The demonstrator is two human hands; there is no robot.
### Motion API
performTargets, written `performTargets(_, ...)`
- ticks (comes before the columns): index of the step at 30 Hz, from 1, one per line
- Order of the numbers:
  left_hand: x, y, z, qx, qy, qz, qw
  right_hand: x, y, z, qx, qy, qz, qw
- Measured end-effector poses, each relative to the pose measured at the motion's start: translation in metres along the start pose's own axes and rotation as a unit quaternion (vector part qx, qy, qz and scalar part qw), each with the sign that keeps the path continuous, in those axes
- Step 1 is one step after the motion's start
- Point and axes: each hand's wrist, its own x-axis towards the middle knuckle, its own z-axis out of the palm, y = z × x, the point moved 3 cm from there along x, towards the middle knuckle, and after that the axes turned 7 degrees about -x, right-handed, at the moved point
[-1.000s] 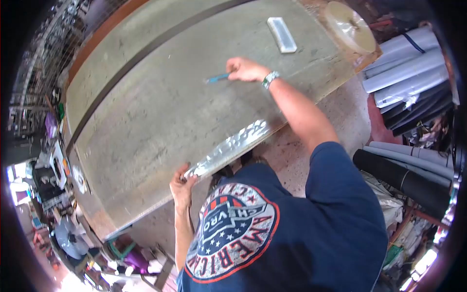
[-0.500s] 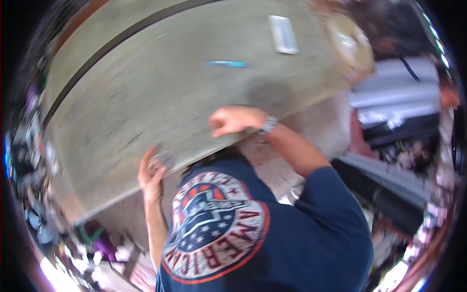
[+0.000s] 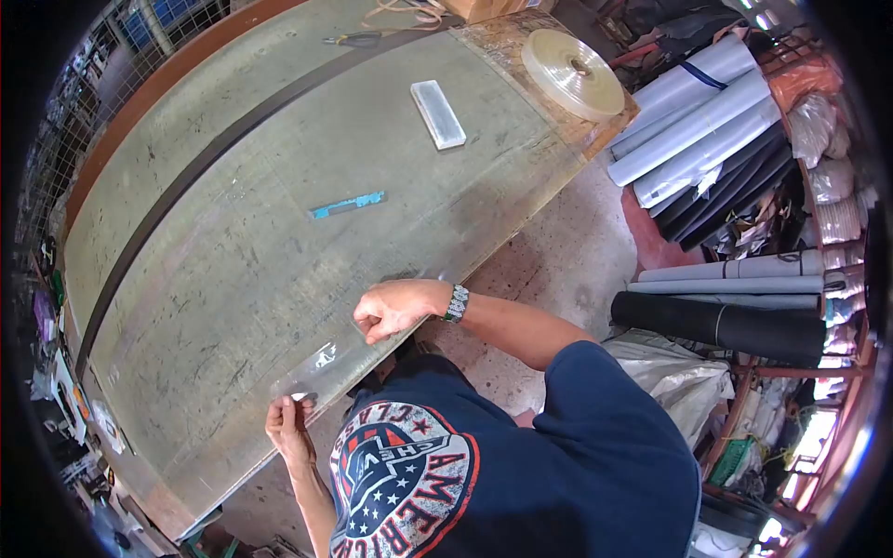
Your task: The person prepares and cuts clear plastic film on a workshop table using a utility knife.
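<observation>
A strip of clear plastic (image 3: 324, 357) stretches between my two hands along the near edge of the worktable (image 3: 251, 307), with light glinting off it. My left hand (image 3: 288, 430) pinches its left end between thumb and fingers. At the other end, my right hand (image 3: 398, 307) is closed with the fingers curled down, apparently on the strip; the fingertips are partly hidden. A watch (image 3: 457, 303) is on that wrist. Beyond the hands lies a blue cutter knife (image 3: 347, 205), and farther back a pale rectangular block (image 3: 437, 114).
A roll of clear plastic strip (image 3: 558, 88) lies at the table's far right corner. Pliers (image 3: 353, 39) rest beyond a dark band (image 3: 200, 153) crossing the tabletop. Rolls of sheet material (image 3: 698, 116) and a black roll (image 3: 716, 325) are stacked to the right.
My view has shifted, so the tabletop things appear lower and farther left. My left thumb and fingers, apart before, are now pinched on the clear plastic. The right hand remains closed.
</observation>
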Motion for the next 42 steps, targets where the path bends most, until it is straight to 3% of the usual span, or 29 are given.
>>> performTargets(5, -0.007, -0.002, -0.003, -0.028, 0.041, 0.075, 0.996, -0.045, 0.047, -0.030, -0.054, 0.089, -0.002, 0.995)
performTargets(8, -0.012, -0.007, -0.007, -0.027, 0.048, 0.106, 0.993, -0.076, 0.051, -0.058, -0.022, 0.063, 0.067, 0.996)
performTargets(22, -0.035, -0.022, -0.046, -0.015, 0.061, 0.102, 0.993, -0.058, 0.038, -0.005, -0.018, 0.008, 0.054, 0.998)
performTargets(33, -0.048, 0.005, -0.115, 0.021, 0.095, 0.123, 0.988, -0.007, -0.011, 0.027, -0.004, -0.017, 0.024, 1.000)
performTargets(38, -0.047, 0.018, -0.182, 0.035, 0.102, 0.113, 0.988, 0.029, -0.050, 0.049, 0.009, -0.013, 0.028, 0.999)
performTargets(41, -0.066, 0.038, -0.212, 0.043, 0.192, 0.049, 0.979, 0.056, -0.070, 0.073, -0.025, 0.048, -0.075, 0.996)
performTargets(42, -0.070, 0.050, -0.217, 0.103, 0.222, 0.022, 0.969, 0.063, -0.091, 0.070, -0.014, -0.011, -0.023, 1.000)
